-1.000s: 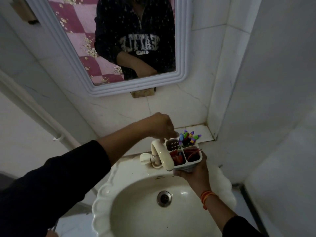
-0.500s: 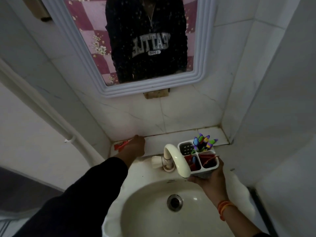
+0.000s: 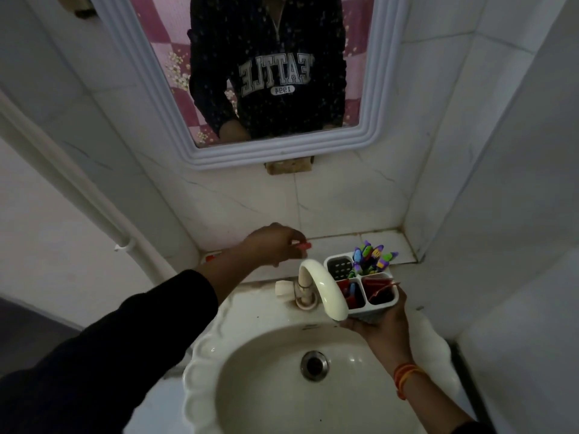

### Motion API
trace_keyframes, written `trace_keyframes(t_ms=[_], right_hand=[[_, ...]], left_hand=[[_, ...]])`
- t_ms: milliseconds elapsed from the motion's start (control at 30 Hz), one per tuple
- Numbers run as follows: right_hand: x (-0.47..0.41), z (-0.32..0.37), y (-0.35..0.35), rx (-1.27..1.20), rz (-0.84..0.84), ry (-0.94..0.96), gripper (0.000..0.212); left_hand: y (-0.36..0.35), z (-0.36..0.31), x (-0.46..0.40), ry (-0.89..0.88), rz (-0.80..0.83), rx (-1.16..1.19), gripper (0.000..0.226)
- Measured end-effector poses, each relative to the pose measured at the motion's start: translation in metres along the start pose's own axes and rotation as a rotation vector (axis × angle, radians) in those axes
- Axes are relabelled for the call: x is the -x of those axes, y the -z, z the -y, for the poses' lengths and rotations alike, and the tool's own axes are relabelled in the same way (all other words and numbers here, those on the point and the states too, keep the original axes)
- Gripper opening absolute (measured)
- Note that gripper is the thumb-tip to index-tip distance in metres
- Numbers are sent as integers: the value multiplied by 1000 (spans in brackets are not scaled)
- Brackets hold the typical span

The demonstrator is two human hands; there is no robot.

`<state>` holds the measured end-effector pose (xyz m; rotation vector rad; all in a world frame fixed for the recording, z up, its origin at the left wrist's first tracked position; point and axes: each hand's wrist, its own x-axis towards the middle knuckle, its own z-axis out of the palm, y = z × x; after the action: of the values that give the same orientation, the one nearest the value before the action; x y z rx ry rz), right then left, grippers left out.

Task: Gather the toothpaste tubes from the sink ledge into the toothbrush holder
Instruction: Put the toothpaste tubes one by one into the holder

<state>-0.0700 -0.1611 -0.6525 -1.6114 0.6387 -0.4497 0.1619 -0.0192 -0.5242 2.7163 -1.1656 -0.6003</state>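
The basin (image 3: 219, 386) lies below both hands, its tap (image 3: 322, 286) between them. The ledge (image 3: 344, 245) runs beneath the left hand (image 3: 272, 244), whose grip is pinched on a red tube (image 3: 84, 245)... Correction, the full text reads:

The basin (image 3: 219, 386) lies below both hands, its tap (image 3: 322, 286) between them. The ledge (image 3: 344, 245) runs under the left hand (image 3: 272, 244), whose grip pinches a red tube (image 3: 303, 245) above it. Another tube (image 3: 213, 256) lies behind that wrist. The right hand (image 3: 380, 324) has its grip clasped under the holder (image 3: 380, 303), with toothbrushes (image 3: 371, 256) in its far compartment.
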Motion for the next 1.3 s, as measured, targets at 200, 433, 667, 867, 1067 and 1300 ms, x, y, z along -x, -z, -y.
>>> trace_keyframes(t_ms=[200, 433, 667, 867, 1067, 1300], right_hand=[[3, -1, 2, 17, 34, -4, 97], [1, 0, 3, -13, 14, 22, 124], [-3, -8, 5, -24, 24, 58, 121], [-6, -11, 4, -69, 40, 53, 118], [-7, -11, -1, -85, 33, 28, 113], [-6, -12, 0, -68, 18, 2, 108]], left_hand=[[54, -78, 4, -156, 129, -249, 32], [33, -111, 0, -144, 130, -238, 31], [38, -14, 5, 176, -22, 287, 25], [-10, 71, -1, 452, 156, -181, 52], [-45, 106, 2, 470, 133, -340, 73], [-49, 101, 5, 443, -48, -341, 42]])
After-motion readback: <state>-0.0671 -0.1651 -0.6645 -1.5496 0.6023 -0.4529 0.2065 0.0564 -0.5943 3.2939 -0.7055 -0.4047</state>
